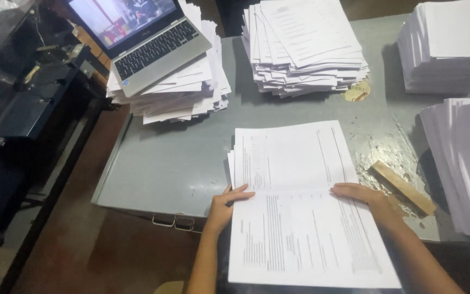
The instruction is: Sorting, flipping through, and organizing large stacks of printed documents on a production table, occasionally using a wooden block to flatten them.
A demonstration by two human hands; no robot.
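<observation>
Item: printed sheets (295, 207), a small stack, lying flat near the front edge of the grey worktop (164, 169), directly before me. The top sheet carries a crease line across its middle, running between my two hands.

Left hand (225, 206): flat on the left edge of the sheets at the crease, fingers spread, grip wide and closed on nothing. A dark sliver shows under the palm; I cannot tell what it is.

Right hand (361, 194): resting on the right edge at the same crease, fingers laid down, pressing rather than clasping.

Also on the worktop: tall paper stack (305, 49) at the back centre; second paper stack (180, 92) at back left, bearing an open laptop (153, 43); two more stacks (452, 43) along the right side; a wooden block (402, 188) just beside my right hand, apart from the sheets.

Progress, as judged: this set looks gathered and marked at mid-fold, the fold itself not yet closed over. The stacks all around suggest much of the paper is unhandled, though I cannot tell finished piles from waiting ones.
</observation>
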